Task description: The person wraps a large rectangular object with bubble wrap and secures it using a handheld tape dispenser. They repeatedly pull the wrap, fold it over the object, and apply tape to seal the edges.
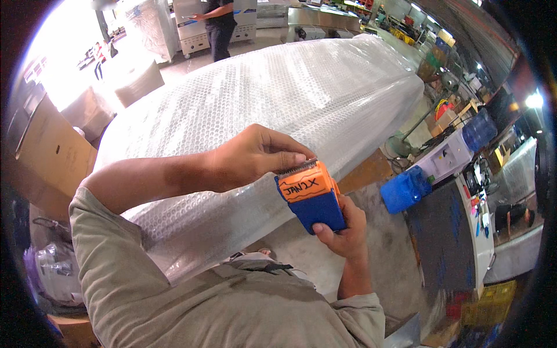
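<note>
I see my right hand [347, 232] closed around the blue body of an orange-and-blue tape dispenser [310, 196], held at the near edge of a big bubble-wrapped object [278, 98]. My left hand [255, 155] curls over the wrap, fingertips pinched at the dispenser's serrated blade. Behind me stands a cardboard box [49, 153].

Head-worn fisheye camera looks steeply down, close over the person's forearms.

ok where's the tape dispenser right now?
Head view, centre-right: the orange-and-blue tape dispenser is gripped in the right hand, the left hand at its toothed edge, against the bubble-wrapped object.
</note>
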A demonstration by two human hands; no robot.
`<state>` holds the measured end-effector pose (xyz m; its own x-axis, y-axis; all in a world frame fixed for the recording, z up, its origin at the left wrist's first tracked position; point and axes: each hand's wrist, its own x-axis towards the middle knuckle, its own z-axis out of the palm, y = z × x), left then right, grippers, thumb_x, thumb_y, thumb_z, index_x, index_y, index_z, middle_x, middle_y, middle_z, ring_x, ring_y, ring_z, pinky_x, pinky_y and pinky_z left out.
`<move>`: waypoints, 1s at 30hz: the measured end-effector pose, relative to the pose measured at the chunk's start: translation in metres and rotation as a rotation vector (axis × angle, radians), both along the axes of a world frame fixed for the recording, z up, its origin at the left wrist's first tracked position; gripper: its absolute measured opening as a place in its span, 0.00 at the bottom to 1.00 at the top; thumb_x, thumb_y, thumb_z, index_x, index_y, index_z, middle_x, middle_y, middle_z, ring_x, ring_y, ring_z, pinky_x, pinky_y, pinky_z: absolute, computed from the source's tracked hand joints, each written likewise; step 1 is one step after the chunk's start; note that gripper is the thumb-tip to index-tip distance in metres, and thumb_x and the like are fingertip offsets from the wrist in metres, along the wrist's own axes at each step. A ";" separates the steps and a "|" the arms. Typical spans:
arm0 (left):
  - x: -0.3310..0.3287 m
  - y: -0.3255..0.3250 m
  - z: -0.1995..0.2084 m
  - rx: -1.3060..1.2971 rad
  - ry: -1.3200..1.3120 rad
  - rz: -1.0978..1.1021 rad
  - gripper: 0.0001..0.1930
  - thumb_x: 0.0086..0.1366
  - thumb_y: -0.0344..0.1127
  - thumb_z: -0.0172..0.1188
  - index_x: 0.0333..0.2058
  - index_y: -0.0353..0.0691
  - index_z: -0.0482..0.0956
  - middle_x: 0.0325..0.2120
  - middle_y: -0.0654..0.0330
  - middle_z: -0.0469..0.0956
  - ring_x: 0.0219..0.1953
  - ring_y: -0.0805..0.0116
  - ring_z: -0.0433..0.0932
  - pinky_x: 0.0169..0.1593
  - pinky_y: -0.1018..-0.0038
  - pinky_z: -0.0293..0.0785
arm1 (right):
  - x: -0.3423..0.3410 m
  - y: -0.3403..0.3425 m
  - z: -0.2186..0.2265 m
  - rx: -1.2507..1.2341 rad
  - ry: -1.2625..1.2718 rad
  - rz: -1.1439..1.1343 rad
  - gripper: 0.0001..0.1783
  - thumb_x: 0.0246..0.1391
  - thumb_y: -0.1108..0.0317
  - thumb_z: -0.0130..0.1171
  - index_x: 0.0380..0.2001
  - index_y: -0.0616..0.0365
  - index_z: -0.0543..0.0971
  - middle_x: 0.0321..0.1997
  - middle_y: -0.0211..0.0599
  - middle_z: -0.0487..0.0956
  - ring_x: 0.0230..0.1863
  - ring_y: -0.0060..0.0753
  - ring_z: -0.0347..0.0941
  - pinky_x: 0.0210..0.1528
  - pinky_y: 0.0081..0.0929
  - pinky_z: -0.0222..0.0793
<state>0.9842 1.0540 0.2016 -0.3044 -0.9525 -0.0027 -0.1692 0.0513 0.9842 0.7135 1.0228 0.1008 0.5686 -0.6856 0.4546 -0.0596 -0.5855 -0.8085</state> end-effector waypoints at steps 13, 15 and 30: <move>0.043 -0.050 -0.011 0.098 0.304 -0.076 0.19 0.73 0.42 0.60 0.48 0.28 0.79 0.43 0.55 0.83 0.47 0.72 0.79 0.54 0.71 0.76 | 0.041 -0.023 0.033 0.218 0.038 -0.031 0.28 0.50 0.51 0.73 0.42 0.64 0.78 0.31 0.43 0.82 0.33 0.29 0.79 0.37 0.29 0.75; 0.050 -0.060 -0.005 -0.004 0.050 -0.015 0.14 0.73 0.40 0.60 0.43 0.32 0.82 0.38 0.59 0.83 0.43 0.76 0.79 0.49 0.73 0.76 | 0.043 -0.023 0.043 0.236 0.137 -0.078 0.29 0.51 0.51 0.73 0.45 0.64 0.78 0.31 0.42 0.83 0.34 0.28 0.80 0.38 0.28 0.75; 0.195 -0.140 -0.083 -0.427 -1.275 0.643 0.29 0.74 0.51 0.48 0.71 0.58 0.59 0.71 0.48 0.56 0.73 0.50 0.52 0.74 0.53 0.46 | 0.059 -0.062 0.091 0.868 0.345 0.000 0.25 0.63 0.49 0.61 0.30 0.66 0.78 0.20 0.32 0.77 0.19 0.24 0.77 0.21 0.25 0.73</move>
